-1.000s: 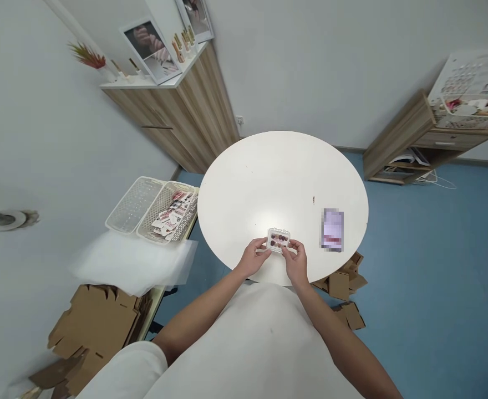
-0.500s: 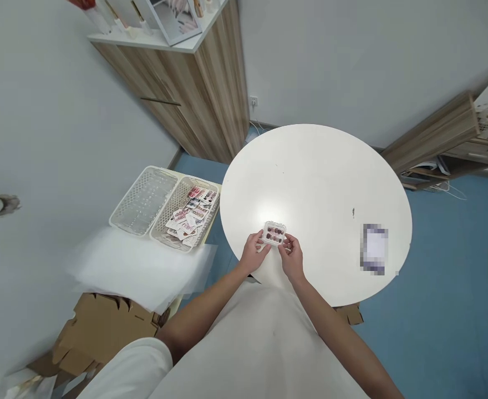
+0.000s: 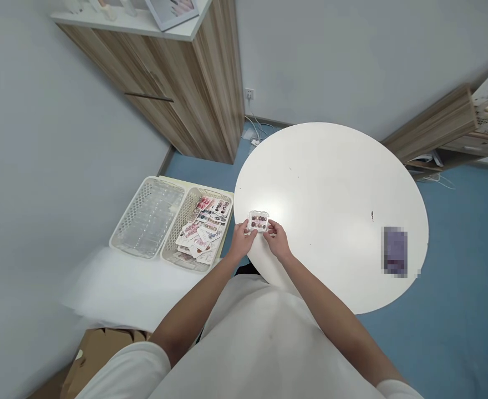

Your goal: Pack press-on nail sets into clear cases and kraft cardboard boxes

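Between my two hands is a small clear plastic case (image 3: 259, 221) with rows of dark red and pink press-on nails showing in it. My left hand (image 3: 241, 242) grips its left side, thumb at the near edge. On the opposite side my right hand (image 3: 278, 239) has its fingers closed on the right edge. The case is held over the near left part of a round white table (image 3: 323, 183). Whether it touches the tabletop, I cannot tell.
Left of the table, a white basket (image 3: 117, 224) holds clear plastic cases; beside it another basket (image 3: 164, 252) holds many nail cards. White sheeting (image 3: 119, 288) and cardboard (image 3: 98, 354) lie nearer. A blurred-out purple object (image 3: 395, 250) is on the table's right.
My view has shifted, so the table appears farther right and the baskets nearer. Both hands still hold the case, which now sits closer to the table's left edge.
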`<state>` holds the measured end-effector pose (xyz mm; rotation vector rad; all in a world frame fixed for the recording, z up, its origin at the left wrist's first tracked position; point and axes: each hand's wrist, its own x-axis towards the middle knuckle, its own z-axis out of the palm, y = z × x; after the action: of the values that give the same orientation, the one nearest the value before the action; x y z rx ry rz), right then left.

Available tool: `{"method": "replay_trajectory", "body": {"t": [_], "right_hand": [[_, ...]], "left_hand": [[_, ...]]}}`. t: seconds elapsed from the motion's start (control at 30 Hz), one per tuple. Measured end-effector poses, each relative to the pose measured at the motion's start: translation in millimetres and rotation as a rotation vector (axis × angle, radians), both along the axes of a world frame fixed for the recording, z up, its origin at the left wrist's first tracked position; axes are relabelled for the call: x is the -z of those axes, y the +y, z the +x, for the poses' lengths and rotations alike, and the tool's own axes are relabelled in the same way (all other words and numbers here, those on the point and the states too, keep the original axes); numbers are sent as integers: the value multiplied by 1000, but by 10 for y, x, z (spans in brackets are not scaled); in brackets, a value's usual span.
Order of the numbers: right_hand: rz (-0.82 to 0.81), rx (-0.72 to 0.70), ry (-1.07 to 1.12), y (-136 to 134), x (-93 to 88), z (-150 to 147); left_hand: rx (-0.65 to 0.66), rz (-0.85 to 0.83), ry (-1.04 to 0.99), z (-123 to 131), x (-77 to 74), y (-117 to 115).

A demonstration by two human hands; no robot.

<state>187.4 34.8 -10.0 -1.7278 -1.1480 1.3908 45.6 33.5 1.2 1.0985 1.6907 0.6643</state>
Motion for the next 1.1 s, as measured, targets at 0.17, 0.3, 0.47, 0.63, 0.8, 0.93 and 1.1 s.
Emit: {"method": "replay_trajectory", "body": {"t": [0.17, 0.3, 0.47, 0.63, 0.8, 0.93, 1.1], "right_hand": [[-23, -11, 2, 164, 46, -165], [-23, -7, 2, 241, 81, -245], [-15, -24, -12, 330, 147, -297], [17, -65, -49, 382, 185, -311], [26, -89, -91, 360, 184, -310], [23, -108, -73, 339, 197, -295], [13, -166, 2, 299, 206, -234]], "left_hand": [[13, -35, 52, -123, 45, 165], [29, -56, 72, -167, 77, 233], [36, -54, 94, -176, 90, 319], [61, -81, 85, -162, 83, 361], [84, -37, 122, -126, 155, 316], [68, -30, 124, -90, 198, 280], [20, -26, 105, -27, 171, 229]]}}
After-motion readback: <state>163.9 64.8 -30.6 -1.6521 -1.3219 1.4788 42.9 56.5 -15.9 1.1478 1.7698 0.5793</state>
